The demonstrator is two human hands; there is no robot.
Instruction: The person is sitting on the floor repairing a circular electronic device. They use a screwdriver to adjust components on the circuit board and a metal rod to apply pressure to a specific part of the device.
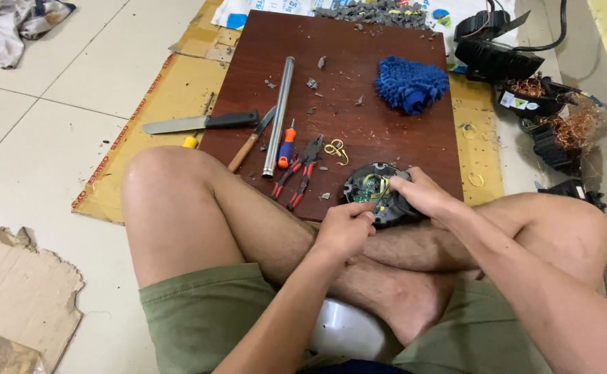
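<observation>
The work looks partly done, judging by the layout: the round black unit (376, 194) already lies opened at the near edge of the board (414, 138), its green circuit board and yellow wiring bare, while grey broken chips are scattered across the board and heaped at its far edge, and stripped motor parts with copper windings (566, 131) sit off the board's right side. What seems left is the picking apart of the unit's inner pieces, which still sit inside the shell. The left hand (345, 228) is closed around a thin tool whose tip reaches into the unit; the right hand (424, 197) is clamped on the unit's right rim, steadying it against the person's leg. The unit is a shallow dark disc, tilted slightly toward the person, with its open face up. To its left on the board lie red-handled pliers (300, 173), a small screwdriver (286, 149), a steel tube (279, 114) and a wood-handled tool. A knife (200, 123) rests across the board's left edge, and a blue mop pad (411, 83) sits toward the far right corner.
</observation>
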